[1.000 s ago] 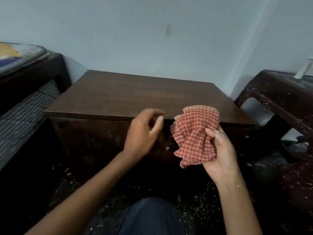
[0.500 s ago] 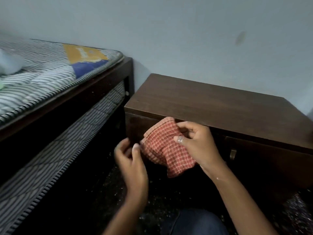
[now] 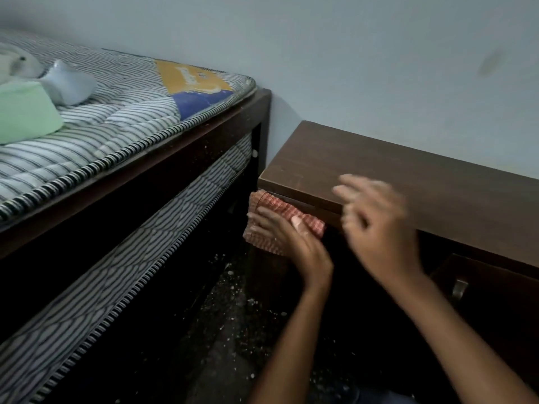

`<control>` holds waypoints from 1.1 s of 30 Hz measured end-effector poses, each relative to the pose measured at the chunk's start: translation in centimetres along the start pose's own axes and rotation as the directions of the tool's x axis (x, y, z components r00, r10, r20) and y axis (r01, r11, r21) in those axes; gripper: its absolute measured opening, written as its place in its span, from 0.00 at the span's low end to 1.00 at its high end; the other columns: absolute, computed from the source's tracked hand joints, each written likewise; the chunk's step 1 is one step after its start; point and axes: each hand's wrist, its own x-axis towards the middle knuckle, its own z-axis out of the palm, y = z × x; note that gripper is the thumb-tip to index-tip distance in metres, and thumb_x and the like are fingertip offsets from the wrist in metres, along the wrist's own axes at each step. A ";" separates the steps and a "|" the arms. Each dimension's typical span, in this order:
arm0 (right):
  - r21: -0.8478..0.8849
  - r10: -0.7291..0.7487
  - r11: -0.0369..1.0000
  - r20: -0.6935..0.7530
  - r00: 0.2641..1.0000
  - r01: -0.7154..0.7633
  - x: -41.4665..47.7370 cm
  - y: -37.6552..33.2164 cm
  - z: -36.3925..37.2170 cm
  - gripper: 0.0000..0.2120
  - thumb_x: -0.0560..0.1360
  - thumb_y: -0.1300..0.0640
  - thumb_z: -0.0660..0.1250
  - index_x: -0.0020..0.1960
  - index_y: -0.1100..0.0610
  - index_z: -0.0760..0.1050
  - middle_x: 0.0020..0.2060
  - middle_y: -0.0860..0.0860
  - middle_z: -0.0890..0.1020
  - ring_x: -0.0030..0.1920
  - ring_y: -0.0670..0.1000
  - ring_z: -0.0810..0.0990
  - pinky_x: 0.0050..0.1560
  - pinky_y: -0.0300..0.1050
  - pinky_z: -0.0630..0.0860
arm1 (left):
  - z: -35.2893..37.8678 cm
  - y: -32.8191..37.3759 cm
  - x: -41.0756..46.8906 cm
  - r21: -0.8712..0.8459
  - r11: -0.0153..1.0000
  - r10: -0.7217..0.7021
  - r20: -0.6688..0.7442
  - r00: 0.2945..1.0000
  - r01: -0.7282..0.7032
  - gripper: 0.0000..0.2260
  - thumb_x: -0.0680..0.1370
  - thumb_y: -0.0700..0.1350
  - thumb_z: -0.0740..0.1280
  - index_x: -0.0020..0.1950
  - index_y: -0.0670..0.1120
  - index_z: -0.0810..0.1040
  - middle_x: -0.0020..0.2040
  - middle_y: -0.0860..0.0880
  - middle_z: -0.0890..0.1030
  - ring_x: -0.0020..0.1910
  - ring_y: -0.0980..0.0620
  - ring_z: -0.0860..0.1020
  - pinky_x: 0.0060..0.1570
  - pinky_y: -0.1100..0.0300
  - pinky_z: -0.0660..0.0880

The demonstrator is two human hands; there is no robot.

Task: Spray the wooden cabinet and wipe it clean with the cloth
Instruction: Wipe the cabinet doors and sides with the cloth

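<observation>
The dark brown wooden cabinet (image 3: 408, 176) stands against the wall at the right. A red checked cloth (image 3: 274, 204) lies against its front left corner, just under the top's edge. My left hand (image 3: 288, 243) presses the cloth flat against the wood, fingers stretched out to the left and thumb on the cloth. My right hand (image 3: 376, 223) hovers blurred over the front edge of the cabinet top, fingers spread and holding nothing. A pale bottle-like object (image 3: 68, 83), possibly the spray, lies on the bed at far left.
A bed with a striped mattress (image 3: 122, 118) and dark frame stands close to the cabinet's left side, leaving a narrow gap. A green folded cloth (image 3: 26, 112) lies on it. A metal door handle (image 3: 459, 287) shows on the cabinet front. The dark floor (image 3: 233, 316) is speckled.
The cloth has passed from my right hand to my left and now sits against the cabinet's left front corner. My right hand let go and lifted away. The view swung left.
</observation>
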 end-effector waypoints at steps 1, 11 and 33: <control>-0.106 0.034 0.994 -0.036 0.999 -0.038 -0.3 2.3 -1.1 0.18 0.73 0.58 0.57 0.56 0.59 0.80 0.59 0.55 0.80 0.59 0.56 0.77 0.61 0.54 0.68 | 0.5 0.4 0.0 0.017 1.000 -0.006 -0.015 1.000 0.006 0.27 0.82 0.45 0.51 0.75 0.45 0.38 0.74 0.50 0.32 0.70 0.56 0.26 0.67 0.65 0.26; -0.520 0.345 0.847 0.386 0.856 -0.106 -0.8 10.3 -4.0 0.31 0.75 0.39 0.35 0.73 0.43 0.63 0.74 0.43 0.61 0.76 0.52 0.54 0.70 0.66 0.43 | 1.9 -1.9 -2.7 0.204 0.899 0.348 0.204 0.915 -0.387 0.25 0.80 0.58 0.39 0.73 0.58 0.28 0.73 0.57 0.27 0.73 0.50 0.28 0.71 0.54 0.30; -0.450 0.443 0.865 0.472 0.762 -0.223 -0.3 10.3 -4.3 0.29 0.74 0.38 0.36 0.74 0.37 0.51 0.75 0.37 0.52 0.76 0.44 0.46 0.73 0.60 0.41 | 2.6 4.3 1.1 -0.022 0.970 -0.245 -0.107 0.964 0.244 0.26 0.81 0.48 0.46 0.74 0.54 0.35 0.75 0.53 0.31 0.75 0.48 0.33 0.71 0.52 0.33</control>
